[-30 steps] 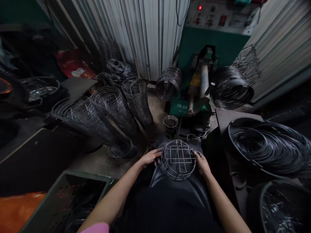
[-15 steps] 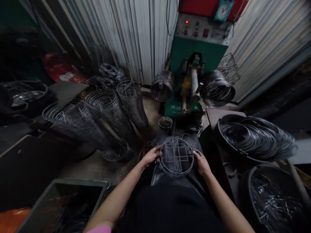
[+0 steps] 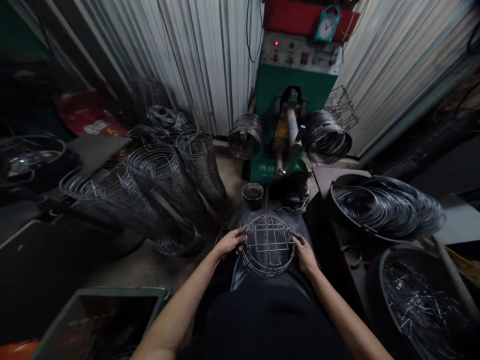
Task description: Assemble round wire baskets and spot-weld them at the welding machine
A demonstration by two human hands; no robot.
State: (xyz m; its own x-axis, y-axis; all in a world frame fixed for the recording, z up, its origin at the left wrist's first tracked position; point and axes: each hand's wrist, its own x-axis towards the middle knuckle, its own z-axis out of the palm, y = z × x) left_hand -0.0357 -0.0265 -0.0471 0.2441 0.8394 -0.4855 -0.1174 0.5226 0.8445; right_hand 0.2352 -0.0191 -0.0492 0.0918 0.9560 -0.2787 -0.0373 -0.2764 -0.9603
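A round wire rack (image 3: 268,245) with a crossed grid inside its rings is held over my lap, above a dark apron (image 3: 240,272). The fingers of my left hand (image 3: 229,243) close on its left rim. On the opposite side, my right hand (image 3: 304,252) grips the right rim with thumb and fingers. Just beyond the rack stands a green spot welding machine (image 3: 292,80), its rod-like electrode arms (image 3: 291,127) pointing toward me and a red light lit on its panel.
Tall stacks of wire rings (image 3: 153,172) stand on the floor at left. Wire hoops (image 3: 390,207) fill a round tray at right, above a tub of short wire pieces (image 3: 423,300). A green crate (image 3: 112,291) sits at lower left. Ring coils (image 3: 245,135) flank the machine.
The view has turned slightly, so the machine and the right-hand containers sit further left. Both hands keep hold of the wire rack, which stays over my lap.
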